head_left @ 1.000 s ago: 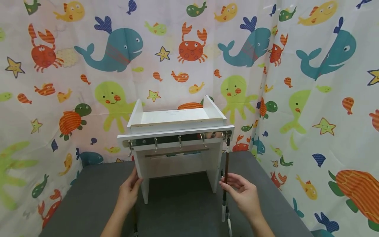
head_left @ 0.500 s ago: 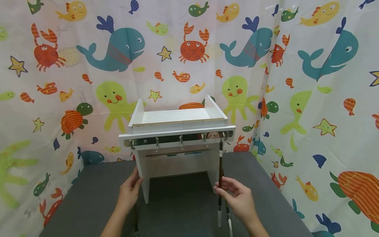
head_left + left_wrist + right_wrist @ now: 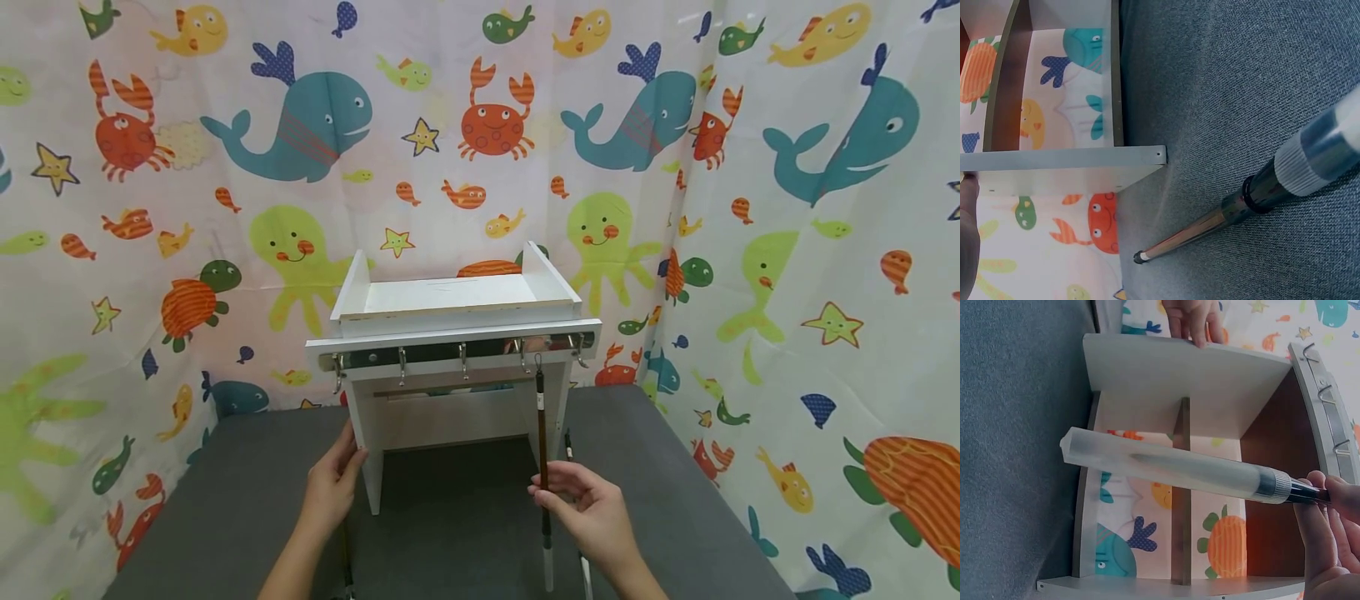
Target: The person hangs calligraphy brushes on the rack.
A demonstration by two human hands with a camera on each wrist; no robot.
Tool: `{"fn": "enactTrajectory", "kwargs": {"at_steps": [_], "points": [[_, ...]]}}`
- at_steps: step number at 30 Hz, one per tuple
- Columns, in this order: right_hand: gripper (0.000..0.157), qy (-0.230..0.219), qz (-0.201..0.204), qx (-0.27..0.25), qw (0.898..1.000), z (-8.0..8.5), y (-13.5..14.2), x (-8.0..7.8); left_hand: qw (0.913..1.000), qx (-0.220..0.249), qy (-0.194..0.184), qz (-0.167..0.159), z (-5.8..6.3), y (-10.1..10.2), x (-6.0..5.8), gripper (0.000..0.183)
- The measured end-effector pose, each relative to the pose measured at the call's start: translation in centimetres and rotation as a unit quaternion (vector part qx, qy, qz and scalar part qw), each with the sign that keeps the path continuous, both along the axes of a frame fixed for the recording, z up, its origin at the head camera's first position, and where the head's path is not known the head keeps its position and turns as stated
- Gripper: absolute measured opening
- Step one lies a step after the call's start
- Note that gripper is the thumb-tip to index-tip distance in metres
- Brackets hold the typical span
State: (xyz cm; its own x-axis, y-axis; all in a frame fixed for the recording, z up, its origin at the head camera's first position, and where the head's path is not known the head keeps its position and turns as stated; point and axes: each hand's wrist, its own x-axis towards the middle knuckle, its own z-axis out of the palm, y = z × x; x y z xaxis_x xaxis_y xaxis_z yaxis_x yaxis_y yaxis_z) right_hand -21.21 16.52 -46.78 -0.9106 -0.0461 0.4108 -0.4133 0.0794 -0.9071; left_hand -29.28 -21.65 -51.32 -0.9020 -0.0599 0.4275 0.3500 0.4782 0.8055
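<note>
A calligraphy brush (image 3: 542, 417) with a dark handle hangs upright in front of the white shelf unit (image 3: 450, 321). My right hand (image 3: 592, 512) pinches its handle between thumb and fingers. The brush's loop end is close by the second hook from the right (image 3: 525, 357) on the shelf's front rail. In the right wrist view, a clear cap (image 3: 1191, 472) covers the bristles, and the right hand (image 3: 1329, 544) grips just above it. My left hand (image 3: 330, 483) rests against the outer left side panel of the shelf, fingers partly hidden behind it.
A second brush (image 3: 581, 567) lies on the grey cloth (image 3: 675, 517), partly behind my right hand. Another brush (image 3: 1197, 225) lies left of the shelf. Several hooks (image 3: 462, 360) line the rail. A sea-animal curtain (image 3: 420, 83) surrounds the table.
My right hand has moved left with the brush, whose loop end has gone from the rightmost hook towards the one beside it. My left hand stays at the shelf panel.
</note>
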Motion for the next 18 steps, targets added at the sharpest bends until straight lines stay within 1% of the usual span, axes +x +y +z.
{"fn": "enactTrajectory", "kwargs": {"at_steps": [3, 10, 18], "points": [[0.034, -0.007, 0.006, -0.004, 1.0, -0.1, -0.09, 0.06, 1.0, -0.003, 0.005, 0.001, -0.02, 0.06, -0.04, 0.06], [0.033, 0.002, 0.025, -0.004, 1.0, -0.55, -0.17, -0.04, 1.0, -0.006, 0.006, 0.005, -0.09, 0.13, -0.19, 0.059], [0.032, -0.021, 0.025, -0.007, 0.999, -0.74, -0.25, -0.09, 0.9999, -0.009, -0.001, 0.01, -0.12, 0.14, -0.26, 0.06]]}}
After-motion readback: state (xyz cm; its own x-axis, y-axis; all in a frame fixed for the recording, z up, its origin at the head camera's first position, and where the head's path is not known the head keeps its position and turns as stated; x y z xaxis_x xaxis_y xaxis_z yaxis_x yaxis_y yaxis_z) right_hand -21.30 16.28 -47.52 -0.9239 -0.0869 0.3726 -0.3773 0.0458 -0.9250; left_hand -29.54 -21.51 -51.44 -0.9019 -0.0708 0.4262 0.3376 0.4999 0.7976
